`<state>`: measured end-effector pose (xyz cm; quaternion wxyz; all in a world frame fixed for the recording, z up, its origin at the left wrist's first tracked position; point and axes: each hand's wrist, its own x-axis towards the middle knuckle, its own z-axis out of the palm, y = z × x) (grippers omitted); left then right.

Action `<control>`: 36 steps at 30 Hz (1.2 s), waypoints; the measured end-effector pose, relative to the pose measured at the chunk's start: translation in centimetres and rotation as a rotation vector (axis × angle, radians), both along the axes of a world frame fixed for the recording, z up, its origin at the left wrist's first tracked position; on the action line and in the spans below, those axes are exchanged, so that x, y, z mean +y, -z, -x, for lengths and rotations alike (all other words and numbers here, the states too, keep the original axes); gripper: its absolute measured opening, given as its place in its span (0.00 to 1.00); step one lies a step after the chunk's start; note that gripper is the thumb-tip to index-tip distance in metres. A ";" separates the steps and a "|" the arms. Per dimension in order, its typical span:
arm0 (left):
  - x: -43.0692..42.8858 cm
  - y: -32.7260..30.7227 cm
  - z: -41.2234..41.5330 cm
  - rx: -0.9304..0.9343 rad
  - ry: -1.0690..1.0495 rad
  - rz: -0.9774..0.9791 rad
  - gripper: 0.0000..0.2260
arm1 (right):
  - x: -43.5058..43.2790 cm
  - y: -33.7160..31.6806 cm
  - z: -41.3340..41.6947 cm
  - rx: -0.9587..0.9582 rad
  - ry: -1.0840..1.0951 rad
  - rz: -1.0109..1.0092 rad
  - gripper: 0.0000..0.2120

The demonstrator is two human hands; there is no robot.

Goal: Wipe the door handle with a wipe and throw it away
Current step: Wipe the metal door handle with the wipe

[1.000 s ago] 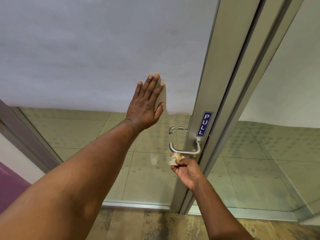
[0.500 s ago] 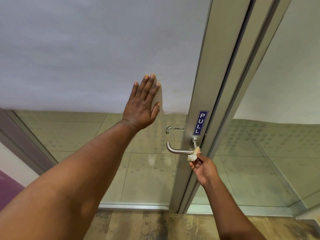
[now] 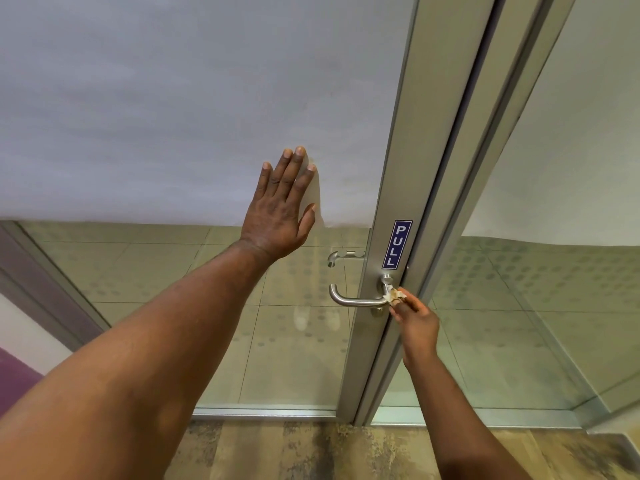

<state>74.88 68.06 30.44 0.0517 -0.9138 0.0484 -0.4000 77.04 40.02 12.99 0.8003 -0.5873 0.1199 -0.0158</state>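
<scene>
Grip: right hand (image 3: 417,325) pinched a small crumpled wipe (image 3: 394,295) between thumb and fingertips, closed on it firmly enough to press it forward.
Wipe: bunched and pale with brownish marks, touching the door handle (image 3: 356,299) at its bend, just below the round pivot on the frame.
Handle: brushed-metal lever, running left from the pinch to a curled free end; that stretch lay bare and uncovered.
Other hand: left hand (image 3: 280,209) was flat, fingers spread, well up and left of the pinch, palm against the frosted part of the glass door (image 3: 173,116); it held nothing.
Above the grip: a blue PULL sticker (image 3: 396,244) sat on the door frame (image 3: 398,168).
Step in hand: wiping was under way, at the frame end of the lever.
Contact: the wipe seemed to wrap only the front of the bend; the back of the lever was hidden.
Next move: probably a slide of the wipe left along the bar, curling round it to reach the far side.
Disposal: not yet done; no bin showed in view.
</scene>
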 end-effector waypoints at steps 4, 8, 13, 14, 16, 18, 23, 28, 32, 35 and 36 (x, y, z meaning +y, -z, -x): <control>0.1 0.0 0.0 -0.010 0.012 0.004 0.32 | 1.0 -0.1 0.2 -0.166 0.024 0.460 0.14; 0.0 0.1 -0.2 -0.014 0.010 0.005 0.32 | 1.3 -0.1 0.8 -0.358 0.047 0.698 0.12; 0.0 0.1 -0.3 -0.011 0.002 0.004 0.32 | 1.4 1.4 3.2 -0.505 -0.005 0.730 0.12; 0.0 0.1 -0.3 -0.010 0.002 0.005 0.32 | 1.3 1.6 3.5 -0.548 -0.033 0.774 0.13; 0.0 0.2 -0.3 -0.013 0.002 0.005 0.32 | 1.2 1.7 3.6 -0.611 -0.070 0.853 0.14; 0.1 0.1 -0.3 -0.021 0.006 0.005 0.32 | 1.2 1.5 3.2 -0.619 -0.054 0.868 0.14; 0.0 0.1 -0.2 -0.008 -0.003 -0.001 0.33 | 0.9 0.4 0.9 -0.554 0.006 0.867 0.15; 0.1 0.0 -0.1 -0.002 -0.010 -0.008 0.32 | 0.1 0.1 -0.7 -0.406 -0.018 0.790 0.14; 0.0 0.0 -0.1 -0.007 -0.011 -0.013 0.33 | -0.2 1.5 1.0 -0.380 0.023 0.784 0.14; 0.0 0.1 -0.2 -0.008 -0.009 -0.009 0.32 | -0.1 2.3 2.2 -0.432 0.038 0.836 0.15; 0.0 0.1 -0.2 -0.009 -0.007 -0.008 0.32 | -0.1 2.5 2.4 -0.450 0.040 0.861 0.14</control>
